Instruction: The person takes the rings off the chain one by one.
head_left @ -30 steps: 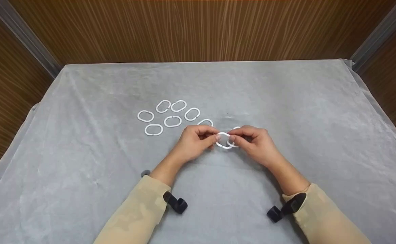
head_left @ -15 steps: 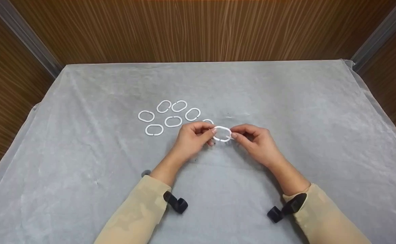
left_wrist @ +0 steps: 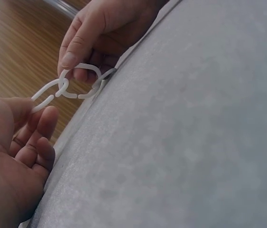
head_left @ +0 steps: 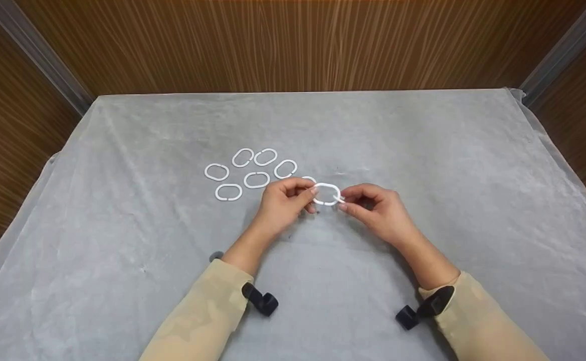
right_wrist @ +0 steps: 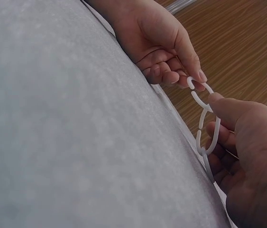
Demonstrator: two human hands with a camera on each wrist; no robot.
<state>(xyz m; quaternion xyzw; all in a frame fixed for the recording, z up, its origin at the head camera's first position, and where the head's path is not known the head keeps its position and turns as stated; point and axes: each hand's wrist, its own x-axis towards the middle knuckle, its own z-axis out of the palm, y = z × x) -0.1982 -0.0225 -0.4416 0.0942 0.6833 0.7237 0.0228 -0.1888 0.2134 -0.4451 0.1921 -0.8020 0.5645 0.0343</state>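
Observation:
Over the cloth my left hand (head_left: 281,204) pinches the left end of a white oval split link (head_left: 328,184) between thumb and fingers. Opposite it, my right hand (head_left: 384,210) pinches a second white link (right_wrist: 217,130), mostly hidden by the fingers in the head view. The wrist views show these two links hooked through each other, each with a small gap in its side. A third link (left_wrist: 107,74) hangs from the second one, below my right hand. Just behind my left fingers lies a loose link (head_left: 310,179), partly covered.
Several loose white links lie left of and beyond my left hand, among them a near one (head_left: 217,192) and a far one (head_left: 265,150). Grey cloth (head_left: 423,140) covers the table. Wood-grain panels (head_left: 293,45) stand behind and at both sides.
Both hands have pulled slightly apart, the left moving left and away. The left link has shifted up and left, and its overlap with the right hand's link is now at its right end.

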